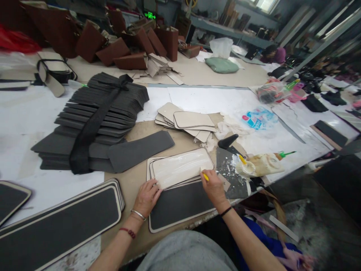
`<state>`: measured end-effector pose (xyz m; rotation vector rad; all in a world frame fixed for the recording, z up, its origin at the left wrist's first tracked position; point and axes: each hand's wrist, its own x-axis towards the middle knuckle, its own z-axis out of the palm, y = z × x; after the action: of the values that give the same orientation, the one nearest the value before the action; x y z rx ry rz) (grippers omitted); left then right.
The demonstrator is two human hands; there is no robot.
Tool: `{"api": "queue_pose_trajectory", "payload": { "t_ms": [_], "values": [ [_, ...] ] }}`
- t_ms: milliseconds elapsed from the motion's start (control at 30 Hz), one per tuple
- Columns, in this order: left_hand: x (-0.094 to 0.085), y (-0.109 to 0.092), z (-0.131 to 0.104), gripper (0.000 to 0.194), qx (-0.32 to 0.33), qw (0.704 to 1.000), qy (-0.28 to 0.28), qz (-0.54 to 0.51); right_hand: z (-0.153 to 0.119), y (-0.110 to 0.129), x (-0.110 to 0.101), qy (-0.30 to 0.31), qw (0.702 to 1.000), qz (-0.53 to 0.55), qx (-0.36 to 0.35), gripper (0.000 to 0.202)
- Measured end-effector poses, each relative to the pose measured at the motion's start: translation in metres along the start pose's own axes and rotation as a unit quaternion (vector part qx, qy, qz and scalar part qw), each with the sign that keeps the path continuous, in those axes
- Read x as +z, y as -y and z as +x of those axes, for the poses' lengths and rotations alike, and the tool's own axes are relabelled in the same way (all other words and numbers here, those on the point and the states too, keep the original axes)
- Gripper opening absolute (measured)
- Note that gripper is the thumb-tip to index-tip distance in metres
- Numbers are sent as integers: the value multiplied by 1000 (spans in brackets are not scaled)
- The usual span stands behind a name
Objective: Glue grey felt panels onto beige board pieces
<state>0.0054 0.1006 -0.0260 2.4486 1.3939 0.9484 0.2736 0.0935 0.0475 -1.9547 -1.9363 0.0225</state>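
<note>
My left hand [147,196], fingers spread, rests on the lower left corner of a cream panel [180,165] with rounded corners. Wet white streaks shine on that panel, which tops a small stack. My right hand [213,188] is closed around a yellow-handled brush [205,176], its tip at the panel's right end. Under the stack's near side lies a dark panel with a pale border [180,206]. Right of my right hand, a dark board [229,171] is spattered with white, beside a glue-covered container [246,168] with another yellow handle in it.
Strapped dark grey pieces [98,116] are piled at the left, with long bordered panels [62,222] nearer. More cream panels [193,120] lie beyond the stack. A green-tipped bottle [272,164] lies at the right. Brown boxes [113,51] stand at the back; a person [279,55] is far right.
</note>
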Motion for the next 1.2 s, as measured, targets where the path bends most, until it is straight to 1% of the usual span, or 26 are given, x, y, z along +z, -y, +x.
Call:
{"api": "queue_pose_trajectory", "payload": {
  "t_ms": [67,133,167,200,233,300,400,433,467,500,567,667,700,733,767,800,833,867,933,967,1000,1033,1067,1100,1133,1200],
  "values": [
    [0,0,0,13,-5,1000,-2,-1,-9,36,10,36,999,16,-32,25],
    [0,0,0,13,-8,1000,-3,-1,-13,66,19,57,994,74,-52,22],
    [0,0,0,13,-9,1000,-3,-2,-14,75,21,60,991,112,-51,21],
    [0,0,-1,14,-9,1000,-3,-4,-13,79,22,58,986,148,-42,20],
    [1,1,-1,13,-11,1000,-3,-6,-10,77,22,50,983,177,-25,20],
    [1,1,-2,13,-15,1000,-3,-10,-4,60,17,25,980,194,26,22],
    [2,1,-3,13,-29,999,3,-18,10,24,4,-16,984,145,106,29],
    [2,0,-3,13,-34,999,4,-20,15,17,1,-20,984,133,117,30],
    [2,-1,-2,13,-38,999,5,-19,19,16,-1,-16,983,134,121,31],
    [2,-2,-2,12,-41,999,6,-17,22,20,-1,-4,982,149,120,31],
    [0,-3,-1,12,-42,999,9,-7,25,44,5,34,970,215,111,32],
    [-2,-5,0,14,-38,999,14,10,24,92,26,86,930,334,125,33],
    [-3,-5,0,15,-36,999,15,14,23,104,35,98,918,361,133,33],
    [-4,-5,0,15,-33,999,16,15,22,111,42,110,908,380,141,33],
    [-4,-4,0,15,-30,999,16,15,22,114,49,120,901,390,149,33],
    [-4,-3,0,15,-27,999,16,14,23,110,53,127,898,390,156,33],
    [-4,-2,-1,15,-24,999,16,13,24,101,54,130,901,381,160,34],
    [-4,-2,-1,14,-22,1000,14,14,26,87,52,125,910,359,166,35],
    [-3,-1,-2,13,-18,1000,9,18,32,46,41,88,936,284,186,38],
    [-2,-1,-2,12,-16,1000,9,22,36,23,33,56,948,236,208,41],
    [-2,-1,-3,12,-15,1000,9,26,40,-1,24,22,952,189,238,45],
    [-2,-1,-3,11,-13,999,8,30,44,-22,16,-11,951,162,265,48],
    [-2,-1,-3,10,-12,999,7,33,47,-41,8,-30,949,147,275,52],
    [-1,-2,-3,10,-12,999,5,35,50,-54,2,-47,949,138,280,54],
    [-1,-2,-3,10,-11,999,1,36,52,-64,-2,-59,949,137,278,56],
    [-1,-3,-2,10,-12,999,-3,31,55,-68,-3,-70,949,151,269,56]
  ]
}}
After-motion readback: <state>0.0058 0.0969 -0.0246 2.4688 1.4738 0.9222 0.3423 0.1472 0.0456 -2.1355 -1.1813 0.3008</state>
